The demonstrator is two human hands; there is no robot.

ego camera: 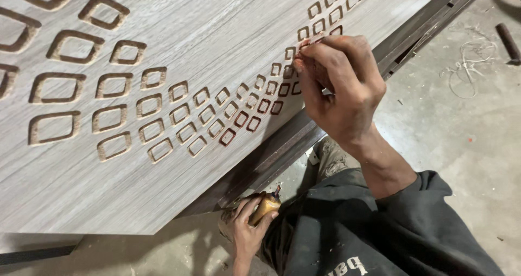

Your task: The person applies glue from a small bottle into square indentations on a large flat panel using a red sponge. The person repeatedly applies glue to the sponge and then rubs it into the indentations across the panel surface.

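Observation:
A large grey wood-grain panel [179, 32] lies tilted before me, cut with rows of rounded square grooves that shrink toward the right. Some small grooves [254, 124] are stained dark red; the bigger ones [54, 127] show bare brown wood. My right hand [339, 86] rests on the panel near its upper right, with its fingers pinched on a thin brush-like stick [315, 39] whose tip touches the small grooves. Below the panel's edge, my left hand [247, 235] grips a small amber bottle [265, 206] with a dark nozzle.
A dark frame strip [282, 146] runs along the panel's lower right edge. Beyond it is grey concrete floor [467, 135] with a tangle of pale string [471, 59] and a dark cylindrical tool [509, 42]. My bent knee in dusty trousers [332, 159] sits under the edge.

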